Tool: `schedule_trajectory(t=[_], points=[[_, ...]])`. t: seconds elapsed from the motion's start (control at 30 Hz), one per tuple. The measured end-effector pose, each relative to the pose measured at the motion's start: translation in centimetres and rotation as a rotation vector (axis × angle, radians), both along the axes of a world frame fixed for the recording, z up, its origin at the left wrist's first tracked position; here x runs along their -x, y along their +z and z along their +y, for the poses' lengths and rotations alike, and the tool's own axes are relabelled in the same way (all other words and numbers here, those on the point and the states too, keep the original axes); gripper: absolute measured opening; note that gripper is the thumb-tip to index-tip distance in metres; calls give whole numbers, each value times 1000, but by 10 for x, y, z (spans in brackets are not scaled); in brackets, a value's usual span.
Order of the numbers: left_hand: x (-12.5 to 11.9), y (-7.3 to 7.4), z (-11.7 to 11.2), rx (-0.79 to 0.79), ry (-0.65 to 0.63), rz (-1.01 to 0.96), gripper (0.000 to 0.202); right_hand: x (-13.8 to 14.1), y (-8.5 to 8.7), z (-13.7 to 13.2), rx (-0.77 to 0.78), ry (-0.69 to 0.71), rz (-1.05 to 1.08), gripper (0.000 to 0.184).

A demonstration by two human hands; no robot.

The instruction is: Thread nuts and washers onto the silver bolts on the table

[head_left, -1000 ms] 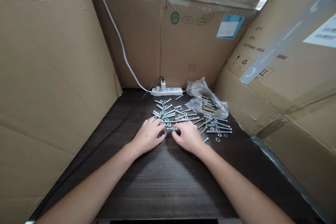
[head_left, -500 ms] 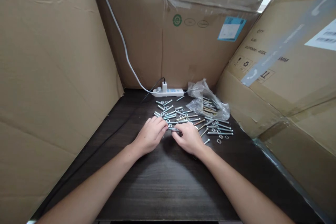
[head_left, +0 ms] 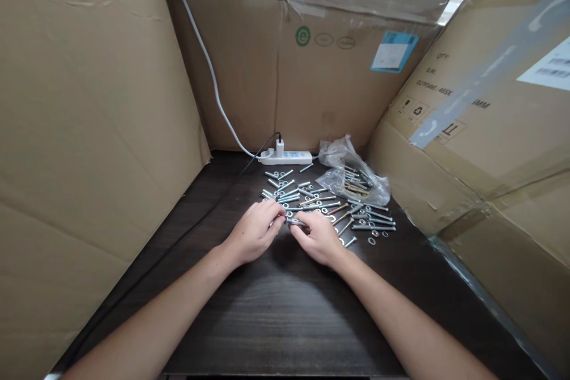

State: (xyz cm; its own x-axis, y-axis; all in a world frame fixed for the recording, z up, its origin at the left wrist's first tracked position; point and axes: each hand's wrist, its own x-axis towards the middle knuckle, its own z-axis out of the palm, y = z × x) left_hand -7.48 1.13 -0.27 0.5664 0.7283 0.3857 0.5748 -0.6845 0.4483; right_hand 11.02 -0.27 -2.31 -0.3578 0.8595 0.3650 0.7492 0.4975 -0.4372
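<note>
Right hand [head_left: 319, 236] is gripping a metal bolt [head_left: 295, 222], midway between the table's [head_left: 285, 320] side edges; left hand [head_left: 258, 225] is bending its fingers at the end, grip impossible to tell. Two-handed handling is seemingly under way, the next move calling for steady alignment. Toward the back right corner, a clear plastic bag [head_left: 335, 154] is holding silvery and yellowish bolts [head_left: 355, 180].

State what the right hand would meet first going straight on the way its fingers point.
Most likely the left hand: the right hand aims toward it, with the silver bolt leading. The bolt may be touching it; depth is unclear.
</note>
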Motion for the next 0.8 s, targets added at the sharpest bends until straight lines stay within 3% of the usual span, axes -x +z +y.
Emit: schedule_trajectory(t=[0.23,0.47,0.8], points=[[0,-4,0,37,-67,24,16,-1,1,-3,28,-16,32,8],[2,-7,3,15,-55,63,15,-1,4,-5,56,27,116,22],[8,0,3,32,-53,66,18,-3,-1,-2,-9,-74,206,17]])
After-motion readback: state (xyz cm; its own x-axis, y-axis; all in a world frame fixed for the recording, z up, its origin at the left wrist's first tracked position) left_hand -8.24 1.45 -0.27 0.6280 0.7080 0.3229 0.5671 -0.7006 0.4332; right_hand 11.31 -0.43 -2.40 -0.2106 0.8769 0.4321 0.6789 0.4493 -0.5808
